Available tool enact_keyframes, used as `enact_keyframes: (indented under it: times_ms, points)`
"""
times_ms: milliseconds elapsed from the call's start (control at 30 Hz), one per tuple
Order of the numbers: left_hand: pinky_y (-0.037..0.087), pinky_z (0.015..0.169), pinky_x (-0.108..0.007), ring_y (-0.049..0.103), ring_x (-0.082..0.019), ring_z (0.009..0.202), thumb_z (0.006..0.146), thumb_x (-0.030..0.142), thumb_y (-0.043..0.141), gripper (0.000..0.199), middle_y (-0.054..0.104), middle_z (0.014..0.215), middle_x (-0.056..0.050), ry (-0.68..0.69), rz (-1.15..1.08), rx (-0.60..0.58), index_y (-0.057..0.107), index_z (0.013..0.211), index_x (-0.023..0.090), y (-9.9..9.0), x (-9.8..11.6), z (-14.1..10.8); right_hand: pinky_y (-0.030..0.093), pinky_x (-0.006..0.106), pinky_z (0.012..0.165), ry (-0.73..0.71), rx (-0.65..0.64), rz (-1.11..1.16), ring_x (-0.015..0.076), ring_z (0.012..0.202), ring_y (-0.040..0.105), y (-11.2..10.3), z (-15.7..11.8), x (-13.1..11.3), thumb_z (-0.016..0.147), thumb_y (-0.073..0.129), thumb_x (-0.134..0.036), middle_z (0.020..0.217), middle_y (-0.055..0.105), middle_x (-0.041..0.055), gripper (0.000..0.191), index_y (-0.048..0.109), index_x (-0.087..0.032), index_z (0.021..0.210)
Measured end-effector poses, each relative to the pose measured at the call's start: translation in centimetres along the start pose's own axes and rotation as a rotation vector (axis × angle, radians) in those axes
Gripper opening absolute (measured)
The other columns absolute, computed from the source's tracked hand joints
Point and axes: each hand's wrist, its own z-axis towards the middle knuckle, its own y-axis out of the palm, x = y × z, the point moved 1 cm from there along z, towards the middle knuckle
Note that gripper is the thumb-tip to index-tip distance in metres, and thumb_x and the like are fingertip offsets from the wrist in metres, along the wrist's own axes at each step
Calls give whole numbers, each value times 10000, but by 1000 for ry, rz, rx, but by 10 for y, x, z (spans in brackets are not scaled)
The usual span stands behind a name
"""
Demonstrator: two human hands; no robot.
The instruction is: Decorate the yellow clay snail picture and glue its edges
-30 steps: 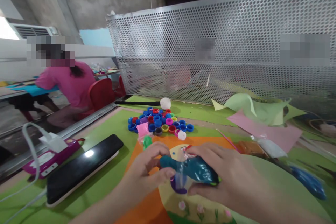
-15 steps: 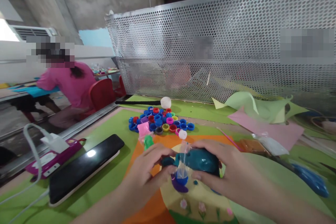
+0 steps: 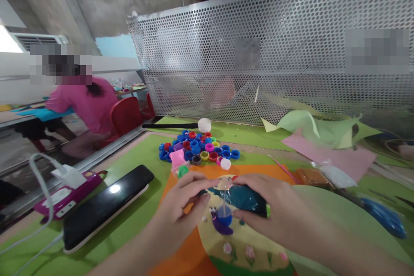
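Observation:
My right hand (image 3: pixel 274 200) is wrapped round a dark teal lump (image 3: pixel 247 199) in clear plastic film. At the lump's left end my left hand (image 3: pixel 184 202) pinches a narrow teal part, its fingertips close together. Both hands hover over a picture on orange paper (image 3: pixel 190 252), with a cream round (image 3: pixel 236 246) in its middle. On the cream round are a purple snail-like figure (image 3: pixel 221 225) with a blue cap, small pink flowers (image 3: pixel 249 252) and a green strip along the bottom. A green piece (image 3: pixel 183 170) shows just beyond my left fingers.
Coloured bottle caps (image 3: pixel 196 150) lie behind the picture, near a pink packet (image 3: pixel 177 157). A black phone (image 3: pixel 110 205) and a cabled power strip (image 3: pixel 69 194) are left. Paper scraps (image 3: pixel 330 155) and a blue packet (image 3: pixel 383 215) lie right. A person in pink (image 3: pixel 87 99) sits far left.
The teal lump has shifted slightly left in my right hand, and its left part looks thinner. More of the snail figure's head now shows below it.

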Motion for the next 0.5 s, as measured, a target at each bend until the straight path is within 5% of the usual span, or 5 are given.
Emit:
enact_keyframes:
  times_ms: [200, 333, 500]
  points:
    - [434, 693, -235, 531, -132, 762, 786, 136, 563, 177, 557, 844, -22, 129, 29, 82, 669, 868, 252, 2, -4, 2, 500, 326, 748, -4, -5, 22, 192, 910, 600, 2, -2, -2, 741, 653, -265, 1044, 623, -41, 311, 541, -307, 1028]
    - [405, 558, -200, 490, -99, 631, 812, 199, 563, 80, 531, 753, -15, 0, -195, 157, 634, 776, 199, -7, -3, 6, 492, 352, 773, 55, 13, -8, 205, 894, 603, -1, 1, 0, 769, 618, -300, 1019, 630, -19, 271, 555, -291, 1032]
    - [347, 416, -126, 408, -59, 525, 860, 362, 508, 191, 450, 654, 14, -188, -632, 212, 558, 819, 181, -14, -2, 14, 510, 352, 662, 168, 43, -76, 212, 816, 615, -8, 6, 3, 794, 571, -345, 963, 641, -30, 253, 564, -311, 1045]
